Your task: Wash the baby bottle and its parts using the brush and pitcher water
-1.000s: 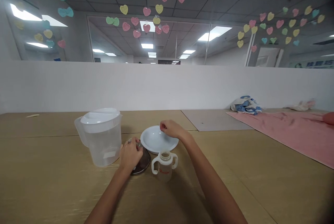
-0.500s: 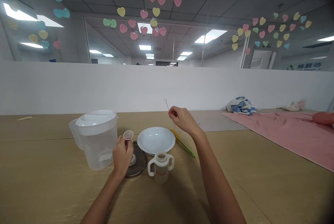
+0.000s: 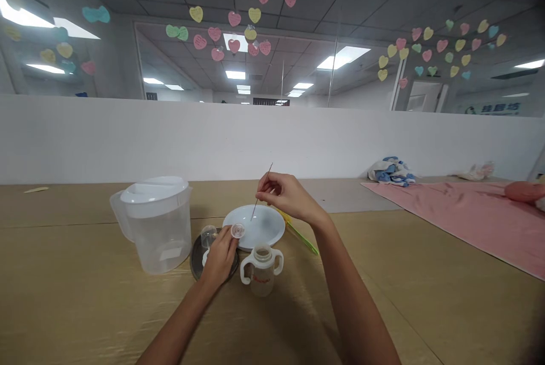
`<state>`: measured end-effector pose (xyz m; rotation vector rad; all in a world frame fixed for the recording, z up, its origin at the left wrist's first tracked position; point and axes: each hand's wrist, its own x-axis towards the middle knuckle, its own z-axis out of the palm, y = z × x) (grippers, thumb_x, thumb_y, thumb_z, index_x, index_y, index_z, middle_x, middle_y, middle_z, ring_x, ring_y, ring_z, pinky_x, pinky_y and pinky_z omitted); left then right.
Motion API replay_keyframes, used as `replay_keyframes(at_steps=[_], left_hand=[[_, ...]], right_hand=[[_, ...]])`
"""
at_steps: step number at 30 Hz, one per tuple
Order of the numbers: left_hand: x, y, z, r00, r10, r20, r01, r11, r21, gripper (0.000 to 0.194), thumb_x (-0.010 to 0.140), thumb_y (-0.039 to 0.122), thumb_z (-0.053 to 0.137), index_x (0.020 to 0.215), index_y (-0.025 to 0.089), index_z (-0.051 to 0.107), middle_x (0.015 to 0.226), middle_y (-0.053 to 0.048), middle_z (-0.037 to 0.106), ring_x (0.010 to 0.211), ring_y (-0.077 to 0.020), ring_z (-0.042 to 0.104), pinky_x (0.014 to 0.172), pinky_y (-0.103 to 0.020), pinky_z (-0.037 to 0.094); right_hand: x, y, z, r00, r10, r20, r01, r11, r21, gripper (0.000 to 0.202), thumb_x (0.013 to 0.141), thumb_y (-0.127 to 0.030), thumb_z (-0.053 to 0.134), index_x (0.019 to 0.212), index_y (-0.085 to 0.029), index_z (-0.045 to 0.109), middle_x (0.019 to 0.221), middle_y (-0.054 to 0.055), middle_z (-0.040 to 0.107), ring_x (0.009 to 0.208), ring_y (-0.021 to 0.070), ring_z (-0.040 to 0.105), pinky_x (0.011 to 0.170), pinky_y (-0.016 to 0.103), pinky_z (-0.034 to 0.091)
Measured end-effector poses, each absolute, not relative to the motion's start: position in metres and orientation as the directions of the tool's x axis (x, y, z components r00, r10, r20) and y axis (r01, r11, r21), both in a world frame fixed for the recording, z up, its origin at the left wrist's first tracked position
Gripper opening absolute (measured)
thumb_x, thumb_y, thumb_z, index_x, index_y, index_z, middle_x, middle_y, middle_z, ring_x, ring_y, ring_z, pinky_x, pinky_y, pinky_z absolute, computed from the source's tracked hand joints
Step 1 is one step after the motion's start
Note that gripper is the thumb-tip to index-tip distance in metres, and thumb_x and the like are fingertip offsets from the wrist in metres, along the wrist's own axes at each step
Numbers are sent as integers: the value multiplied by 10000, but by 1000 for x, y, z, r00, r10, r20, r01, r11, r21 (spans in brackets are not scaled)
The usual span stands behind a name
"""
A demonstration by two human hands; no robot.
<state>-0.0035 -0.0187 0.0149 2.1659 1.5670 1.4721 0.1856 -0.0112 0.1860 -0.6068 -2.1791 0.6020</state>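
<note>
My left hand (image 3: 219, 258) pinches a small round translucent bottle part (image 3: 238, 231) at the near left rim of a white bowl (image 3: 275, 231). Above the bowl, my right hand (image 3: 287, 194) grips a thin wire straw brush (image 3: 255, 209), its lower end pointing down into the bowl. Beneath my left hand lies a dark round tray (image 3: 196, 260) with a clear cap (image 3: 208, 236) and a white piece partly hidden by the fingers. An uncapped baby bottle (image 3: 261, 280) with two white handles stands upright in front of the bowl.
To the left is a clear lidded pitcher (image 3: 159, 234). A green-handled brush (image 3: 304, 241) with a yellow head lies right of the bowl. Farther right are a pink cloth (image 3: 447, 212) and a blue-and-white bundle (image 3: 392, 172) by the white wall (image 3: 255, 138).
My left hand has moved right with the round part, from over the tray to the bowl's rim. My right hand has shifted left, bringing the straw brush over the bowl. The clear cap now shows.
</note>
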Motion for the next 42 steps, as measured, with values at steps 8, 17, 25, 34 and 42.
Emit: replay_keyframes(at_steps=[8, 17, 25, 34, 42], left_hand=[[-4, -20, 16, 18, 782, 623, 701, -455, 550, 356, 905, 326, 268, 1072, 175, 544, 1069, -99, 566, 1014, -214, 515, 896, -366, 411], [-1, -22, 19, 51, 768, 639, 692, -488, 531, 342, 908, 326, 277, 1037, 178, 557, 1039, -87, 575, 981, -194, 522, 878, -333, 416], [0, -23, 21, 47, 791, 610, 685, -469, 557, 345, 913, 342, 258, 983, 176, 553, 982, -85, 580, 921, -198, 519, 828, -334, 414], [6, -24, 19, 45, 830, 556, 652, -446, 613, 351, 909, 414, 248, 865, 191, 515, 868, -50, 572, 821, -188, 519, 768, -315, 407], [10, -28, 22, 35, 846, 531, 625, -434, 649, 344, 896, 427, 269, 837, 195, 516, 833, -48, 588, 797, -195, 532, 747, -316, 411]], right_hand=[[161, -10, 171, -693, 531, 487, 308, 829, -467, 47, 765, -141, 532, 748, -163, 570, 752, -1, 610, 732, 104, 557, 652, 217, 403], [157, -8, 160, -725, 521, 449, 419, 852, -312, 86, 745, -102, 515, 737, -158, 581, 699, -3, 597, 651, 96, 507, 602, 203, 339], [154, -5, 156, -723, 546, 424, 462, 838, -290, 87, 718, -87, 524, 694, -150, 579, 679, -2, 592, 624, 89, 484, 563, 191, 304], [152, -4, 154, -727, 557, 401, 448, 828, -338, 105, 677, -53, 521, 650, -144, 566, 636, -21, 578, 581, 68, 468, 525, 179, 291], [152, -8, 157, -744, 573, 344, 458, 812, -361, 139, 643, -28, 507, 631, -137, 593, 614, -21, 577, 561, 68, 475, 501, 176, 299]])
